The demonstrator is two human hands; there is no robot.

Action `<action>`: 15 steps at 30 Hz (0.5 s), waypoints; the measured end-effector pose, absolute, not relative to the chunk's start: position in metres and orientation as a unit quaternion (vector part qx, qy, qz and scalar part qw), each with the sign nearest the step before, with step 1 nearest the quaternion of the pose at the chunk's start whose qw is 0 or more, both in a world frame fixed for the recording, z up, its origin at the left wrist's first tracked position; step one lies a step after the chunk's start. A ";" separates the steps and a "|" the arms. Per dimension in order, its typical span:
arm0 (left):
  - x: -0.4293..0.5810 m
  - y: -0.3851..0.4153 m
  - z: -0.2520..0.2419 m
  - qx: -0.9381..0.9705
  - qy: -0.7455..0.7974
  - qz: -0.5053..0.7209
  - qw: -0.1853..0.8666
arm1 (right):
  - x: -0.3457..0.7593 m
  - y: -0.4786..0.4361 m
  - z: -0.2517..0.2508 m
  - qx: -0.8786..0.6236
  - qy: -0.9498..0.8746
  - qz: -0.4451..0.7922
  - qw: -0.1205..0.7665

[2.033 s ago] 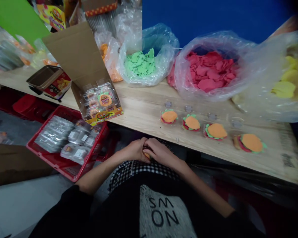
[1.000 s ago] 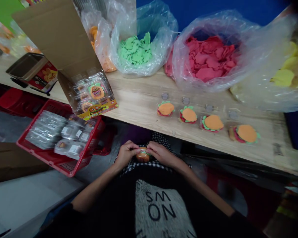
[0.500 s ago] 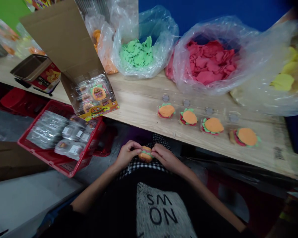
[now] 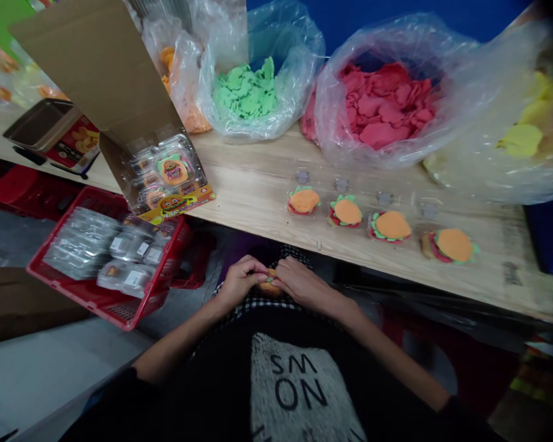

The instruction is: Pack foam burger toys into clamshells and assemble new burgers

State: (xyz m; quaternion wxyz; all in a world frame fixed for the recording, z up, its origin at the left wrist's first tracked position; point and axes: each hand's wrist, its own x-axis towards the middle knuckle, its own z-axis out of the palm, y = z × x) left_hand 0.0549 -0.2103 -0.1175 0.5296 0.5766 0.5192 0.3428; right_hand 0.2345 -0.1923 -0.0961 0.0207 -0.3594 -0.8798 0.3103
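Over my lap, a small toy burger (image 4: 269,287) with an orange bun and a bit of green is held between both hands. My left hand (image 4: 242,279) pinches it from the left side. From the right, my right hand (image 4: 301,281) grips it, its fingers folded over the top and hiding much of the burger. Beyond my hands, on the table (image 4: 253,178), several toy burgers stand in a row in open clear plastic cases, among them a burger (image 4: 346,211) with green and red layers under its orange top.
Bags of green pieces (image 4: 246,92), red pieces (image 4: 387,107) and yellow pieces (image 4: 520,140) line the table's back. An open display box (image 4: 179,205) holds packed burgers. Left of my legs, a red basket (image 4: 128,316) carries clear cases. A printed tub (image 4: 69,141) stands at the far left.
My right hand has turned further over the burger, covering more of it. The camera view has shifted slightly, and the things on the table stay in place.
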 end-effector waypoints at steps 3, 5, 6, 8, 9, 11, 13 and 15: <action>0.056 -0.211 -0.118 0.583 0.517 0.332 0.532 | 0.236 -0.192 -0.100 -0.332 -0.879 0.339 0.041; 0.056 -0.212 -0.119 0.586 0.515 0.330 0.531 | 0.237 -0.192 -0.106 -0.320 -0.877 0.353 0.057; 0.056 -0.212 -0.120 0.588 0.515 0.331 0.529 | 0.237 -0.193 -0.109 -0.316 -0.877 0.357 0.063; 0.057 -0.213 -0.122 0.590 0.515 0.334 0.523 | 0.238 -0.195 -0.112 -0.319 -0.874 0.359 0.072; 0.057 -0.214 -0.122 0.591 0.516 0.336 0.521 | 0.238 -0.196 -0.113 -0.327 -0.871 0.358 0.076; 0.057 -0.215 -0.122 0.593 0.517 0.334 0.520 | 0.237 -0.197 -0.112 -0.346 -0.863 0.359 0.082; 0.057 -0.215 -0.122 0.593 0.516 0.329 0.523 | 0.236 -0.197 -0.109 -0.357 -0.856 0.365 0.086; 0.058 -0.215 -0.121 0.591 0.518 0.323 0.527 | 0.235 -0.196 -0.108 -0.349 -0.856 0.371 0.089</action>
